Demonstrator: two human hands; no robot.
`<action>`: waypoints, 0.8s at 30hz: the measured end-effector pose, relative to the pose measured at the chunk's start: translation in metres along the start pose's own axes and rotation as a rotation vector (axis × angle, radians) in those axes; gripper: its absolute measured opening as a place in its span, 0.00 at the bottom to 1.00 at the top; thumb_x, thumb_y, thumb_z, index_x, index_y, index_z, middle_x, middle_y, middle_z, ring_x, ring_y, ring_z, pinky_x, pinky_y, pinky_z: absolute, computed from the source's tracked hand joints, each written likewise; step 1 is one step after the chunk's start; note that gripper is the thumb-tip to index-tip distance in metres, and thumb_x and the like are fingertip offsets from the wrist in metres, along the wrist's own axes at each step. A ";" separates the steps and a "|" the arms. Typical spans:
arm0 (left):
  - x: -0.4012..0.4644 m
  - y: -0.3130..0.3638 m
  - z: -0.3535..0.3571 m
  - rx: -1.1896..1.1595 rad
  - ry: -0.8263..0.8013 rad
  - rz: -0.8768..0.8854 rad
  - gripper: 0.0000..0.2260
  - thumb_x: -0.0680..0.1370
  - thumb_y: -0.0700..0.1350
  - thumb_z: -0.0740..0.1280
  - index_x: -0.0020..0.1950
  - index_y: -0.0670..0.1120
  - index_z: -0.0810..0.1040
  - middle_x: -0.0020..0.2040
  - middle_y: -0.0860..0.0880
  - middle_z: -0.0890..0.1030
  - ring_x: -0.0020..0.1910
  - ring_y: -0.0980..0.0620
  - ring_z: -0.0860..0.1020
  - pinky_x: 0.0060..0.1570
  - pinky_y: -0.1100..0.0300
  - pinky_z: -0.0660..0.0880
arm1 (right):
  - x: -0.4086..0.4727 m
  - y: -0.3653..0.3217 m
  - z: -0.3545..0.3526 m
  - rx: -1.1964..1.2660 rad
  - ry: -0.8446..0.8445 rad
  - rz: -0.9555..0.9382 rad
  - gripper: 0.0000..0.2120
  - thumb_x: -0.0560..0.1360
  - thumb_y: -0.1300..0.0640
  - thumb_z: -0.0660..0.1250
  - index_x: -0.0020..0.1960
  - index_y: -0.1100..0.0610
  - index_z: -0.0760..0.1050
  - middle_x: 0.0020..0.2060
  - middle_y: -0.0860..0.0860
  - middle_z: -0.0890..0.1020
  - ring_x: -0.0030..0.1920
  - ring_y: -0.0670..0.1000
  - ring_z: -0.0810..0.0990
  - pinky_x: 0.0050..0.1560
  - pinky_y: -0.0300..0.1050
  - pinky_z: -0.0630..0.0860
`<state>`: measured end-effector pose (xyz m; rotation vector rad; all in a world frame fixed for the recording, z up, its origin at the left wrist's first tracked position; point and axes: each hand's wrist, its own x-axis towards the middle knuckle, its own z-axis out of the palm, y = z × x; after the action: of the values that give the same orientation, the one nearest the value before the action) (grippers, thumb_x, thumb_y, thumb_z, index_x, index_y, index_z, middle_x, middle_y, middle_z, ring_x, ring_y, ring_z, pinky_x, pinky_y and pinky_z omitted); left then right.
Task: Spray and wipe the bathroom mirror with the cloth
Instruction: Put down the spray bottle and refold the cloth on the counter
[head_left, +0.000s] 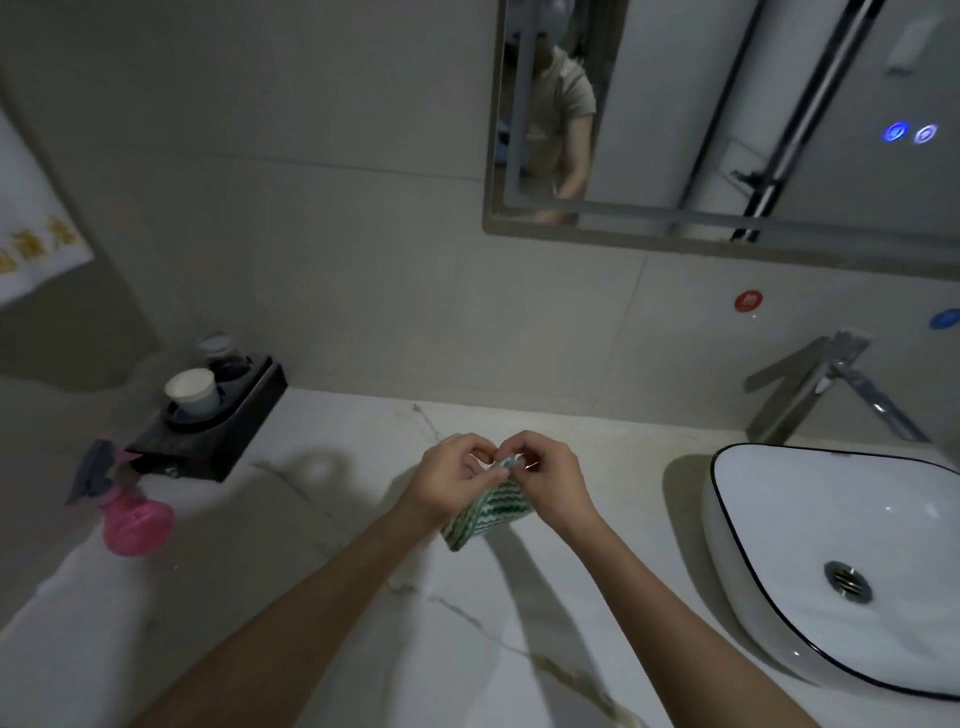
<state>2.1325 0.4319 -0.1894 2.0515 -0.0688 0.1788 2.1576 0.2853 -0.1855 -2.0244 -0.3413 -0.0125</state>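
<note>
Left hand (451, 475) and right hand (546, 478) together pinch top edge of cloth (485, 514), green-white wavy weave, hanging just above tabletop (322, 597), white veined marble. Mirror (779, 119) on wall above right. Pink spray bottle (132, 514) far left, beside black cup holder (218, 431). White basin (841, 561) right, well apart.
</note>
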 end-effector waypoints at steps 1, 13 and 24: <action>0.001 0.004 -0.002 -0.055 0.001 -0.026 0.10 0.70 0.41 0.74 0.49 0.41 0.79 0.40 0.49 0.79 0.34 0.61 0.76 0.38 0.75 0.71 | 0.000 -0.003 -0.001 0.033 0.008 0.001 0.20 0.69 0.73 0.66 0.36 0.47 0.76 0.34 0.43 0.80 0.33 0.40 0.73 0.37 0.34 0.70; 0.001 0.001 -0.008 -0.496 0.028 -0.250 0.05 0.72 0.36 0.71 0.45 0.44 0.78 0.36 0.47 0.79 0.35 0.54 0.79 0.43 0.61 0.76 | -0.007 -0.007 0.009 0.710 -0.021 0.382 0.10 0.73 0.62 0.70 0.51 0.67 0.74 0.47 0.66 0.78 0.45 0.56 0.82 0.48 0.42 0.79; 0.013 0.001 -0.024 -0.470 0.102 -0.204 0.05 0.75 0.36 0.67 0.41 0.44 0.74 0.35 0.47 0.75 0.35 0.51 0.75 0.41 0.62 0.74 | 0.014 -0.022 0.012 0.556 -0.082 0.337 0.02 0.73 0.68 0.68 0.43 0.64 0.78 0.37 0.56 0.80 0.39 0.52 0.79 0.43 0.41 0.77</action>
<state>2.1427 0.4528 -0.1758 1.5662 0.1495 0.1259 2.1644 0.3088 -0.1697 -1.5081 -0.0385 0.3396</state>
